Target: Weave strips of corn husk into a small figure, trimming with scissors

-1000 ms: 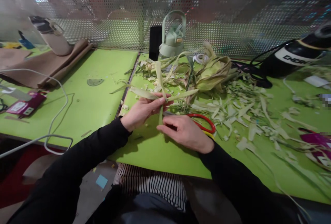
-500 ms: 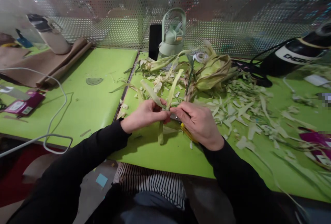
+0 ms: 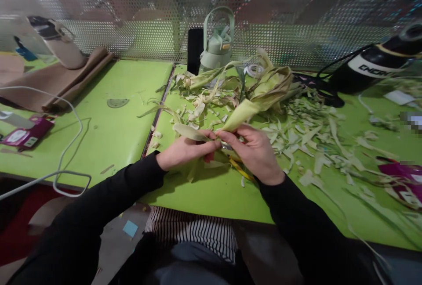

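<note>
Husk [image 3: 240,113] in hands [image 3: 186,149] [image 3: 255,151], tabletop [image 3: 211,197] showing toward front edge [image 3: 211,214].

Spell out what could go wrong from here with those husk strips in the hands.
The thin husk strips, pinched between the left hand and the right hand, might slip or tear.
The scissors, partly hidden by the right hand, could nick a finger.
The white cable, looping over the front edge of the table near the left sleeve, may get snagged.
</note>
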`<action>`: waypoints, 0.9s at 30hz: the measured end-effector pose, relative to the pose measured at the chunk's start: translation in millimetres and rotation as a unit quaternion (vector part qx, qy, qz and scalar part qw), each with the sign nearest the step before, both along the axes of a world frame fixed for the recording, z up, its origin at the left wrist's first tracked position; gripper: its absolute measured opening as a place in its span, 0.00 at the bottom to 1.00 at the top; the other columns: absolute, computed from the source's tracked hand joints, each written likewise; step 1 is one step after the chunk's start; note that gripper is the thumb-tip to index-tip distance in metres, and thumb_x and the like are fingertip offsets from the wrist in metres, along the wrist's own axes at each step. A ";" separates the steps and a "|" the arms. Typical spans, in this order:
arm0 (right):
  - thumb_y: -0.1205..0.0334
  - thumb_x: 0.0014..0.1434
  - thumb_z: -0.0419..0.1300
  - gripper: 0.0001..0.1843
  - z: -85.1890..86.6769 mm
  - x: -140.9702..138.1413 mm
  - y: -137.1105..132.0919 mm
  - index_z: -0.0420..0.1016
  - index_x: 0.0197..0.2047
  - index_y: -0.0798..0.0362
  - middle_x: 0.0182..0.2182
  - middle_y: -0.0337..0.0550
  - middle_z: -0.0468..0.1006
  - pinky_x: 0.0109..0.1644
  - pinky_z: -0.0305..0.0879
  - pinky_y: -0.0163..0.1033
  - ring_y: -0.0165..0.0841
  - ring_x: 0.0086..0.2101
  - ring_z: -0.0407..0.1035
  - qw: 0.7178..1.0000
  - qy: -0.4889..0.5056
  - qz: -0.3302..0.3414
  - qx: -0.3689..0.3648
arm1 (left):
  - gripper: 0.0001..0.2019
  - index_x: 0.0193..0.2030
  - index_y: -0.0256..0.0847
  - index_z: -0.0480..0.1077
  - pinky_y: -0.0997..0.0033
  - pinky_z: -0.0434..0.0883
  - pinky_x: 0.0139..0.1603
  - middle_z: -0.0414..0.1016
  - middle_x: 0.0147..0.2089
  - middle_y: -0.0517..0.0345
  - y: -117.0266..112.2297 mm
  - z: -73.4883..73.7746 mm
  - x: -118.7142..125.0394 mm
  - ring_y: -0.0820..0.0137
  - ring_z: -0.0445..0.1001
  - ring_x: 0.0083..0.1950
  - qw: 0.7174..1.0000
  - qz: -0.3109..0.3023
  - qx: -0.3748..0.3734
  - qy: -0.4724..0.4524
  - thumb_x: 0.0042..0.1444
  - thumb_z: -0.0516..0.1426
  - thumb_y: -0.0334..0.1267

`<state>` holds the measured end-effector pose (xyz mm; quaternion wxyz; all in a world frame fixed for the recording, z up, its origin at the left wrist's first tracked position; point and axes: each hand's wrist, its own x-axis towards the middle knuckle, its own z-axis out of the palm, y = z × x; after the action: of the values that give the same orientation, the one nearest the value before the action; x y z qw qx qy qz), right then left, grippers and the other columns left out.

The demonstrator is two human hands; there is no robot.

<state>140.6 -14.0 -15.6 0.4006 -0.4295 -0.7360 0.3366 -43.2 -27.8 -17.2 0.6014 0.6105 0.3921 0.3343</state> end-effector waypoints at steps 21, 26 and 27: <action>0.54 0.62 0.62 0.18 -0.1 -6.4 -6.5 0.76 0.52 0.54 0.34 0.47 0.76 0.36 0.69 0.43 0.37 0.35 0.70 0.926 -0.165 -0.002 0.340 | 0.07 0.36 0.33 0.71 0.67 0.72 0.41 0.75 0.31 0.55 1.0 -21.1 5.6 0.72 0.73 0.33 0.998 -0.022 -0.038 -0.050 0.60 0.56 0.35; 0.58 0.65 0.59 0.10 -1.0 -8.5 -4.8 0.79 0.40 0.54 0.31 0.44 0.78 0.37 0.68 0.40 0.34 0.33 0.71 0.960 -0.149 0.007 0.237 | 0.10 0.31 0.34 0.68 0.72 0.70 0.38 0.73 0.29 0.57 0.8 -21.1 9.7 0.75 0.71 0.30 0.998 -0.045 0.037 0.029 0.62 0.53 0.34; 0.59 0.65 0.59 0.10 0.2 -8.2 -4.8 0.79 0.36 0.54 0.29 0.42 0.78 0.35 0.67 0.38 0.32 0.30 0.70 0.970 -0.127 0.009 0.206 | 0.10 0.31 0.34 0.68 0.72 0.70 0.39 0.73 0.30 0.57 0.0 -20.0 10.2 0.75 0.71 0.32 0.997 -0.057 0.050 0.026 0.63 0.53 0.36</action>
<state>132.4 -18.8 -15.3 0.3807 -0.3705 -0.8382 0.1236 -33.0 -27.8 -37.2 0.5773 0.6701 0.3552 0.3026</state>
